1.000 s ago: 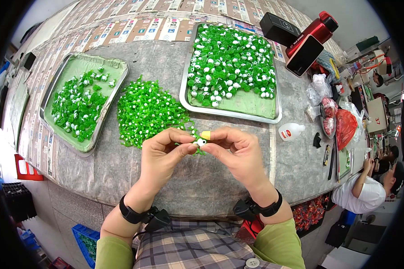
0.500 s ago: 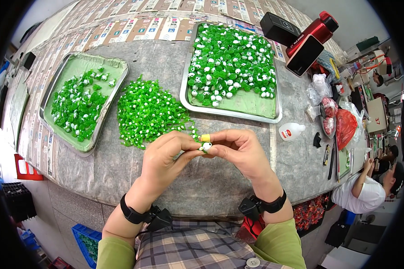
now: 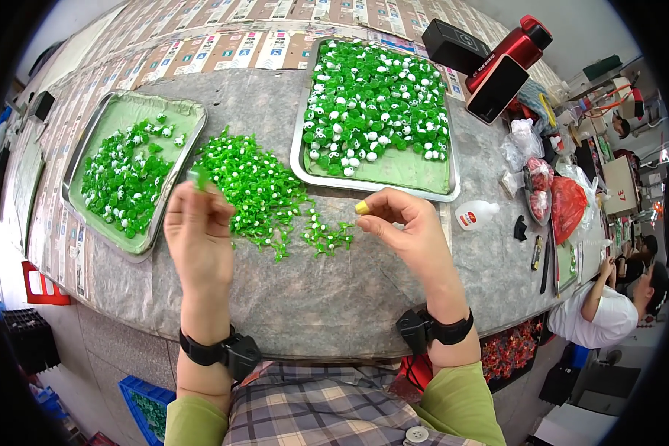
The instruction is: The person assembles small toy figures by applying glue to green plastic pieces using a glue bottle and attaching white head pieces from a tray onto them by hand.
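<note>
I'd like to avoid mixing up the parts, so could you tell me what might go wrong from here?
The left hand holds a small green piece up near the left tray; if it slips it could drop into the loose green pile instead. That pile trails toward the table edge, so a sweeping wrist could knock pieces off. The right hand hovers over those stragglers.

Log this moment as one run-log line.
left hand: raised, pinching green piece near left tray | right hand: yellow fingertip cap, beside loose green pile | right tray: full
</note>
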Demonstrator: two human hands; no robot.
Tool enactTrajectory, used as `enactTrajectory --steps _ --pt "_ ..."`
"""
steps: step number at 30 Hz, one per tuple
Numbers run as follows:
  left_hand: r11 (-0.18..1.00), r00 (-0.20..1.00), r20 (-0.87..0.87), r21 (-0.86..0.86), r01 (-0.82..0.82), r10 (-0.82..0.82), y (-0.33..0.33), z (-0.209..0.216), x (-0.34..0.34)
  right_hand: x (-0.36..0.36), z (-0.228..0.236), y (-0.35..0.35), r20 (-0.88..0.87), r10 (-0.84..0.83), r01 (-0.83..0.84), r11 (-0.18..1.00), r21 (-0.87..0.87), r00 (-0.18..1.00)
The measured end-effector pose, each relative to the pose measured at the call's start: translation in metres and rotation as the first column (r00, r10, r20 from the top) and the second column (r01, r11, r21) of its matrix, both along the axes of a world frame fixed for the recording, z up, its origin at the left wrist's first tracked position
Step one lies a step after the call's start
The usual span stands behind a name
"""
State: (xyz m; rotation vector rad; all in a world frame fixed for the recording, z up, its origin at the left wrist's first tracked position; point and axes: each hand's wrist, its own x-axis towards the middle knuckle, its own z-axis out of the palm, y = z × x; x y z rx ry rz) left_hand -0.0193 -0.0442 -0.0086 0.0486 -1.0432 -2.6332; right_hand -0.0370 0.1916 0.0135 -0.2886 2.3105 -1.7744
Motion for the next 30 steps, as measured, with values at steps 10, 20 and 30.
enactTrajectory --steps 10,20,30 --pt "0.953 0.985 0.077 0.276 0.128 -0.155 0.000 0.005 -0.001 0.004 -0.011 -0.010 -0.152 0.272 -0.114 0.757 0.644 0.950" --pt "0.726 0.749 0.410 -0.250 0.641 -0.520 0.038 0.006 0.014 0.003 0.002 -0.005 0.063 0.190 -0.165 0.944 -0.286 0.980" --pt "0.832 0.759 0.350 0.146 0.535 -0.550 0.037 -0.006 0.018 0.011 0.035 0.007 -0.413 -0.135 0.117 0.991 -0.067 0.901"
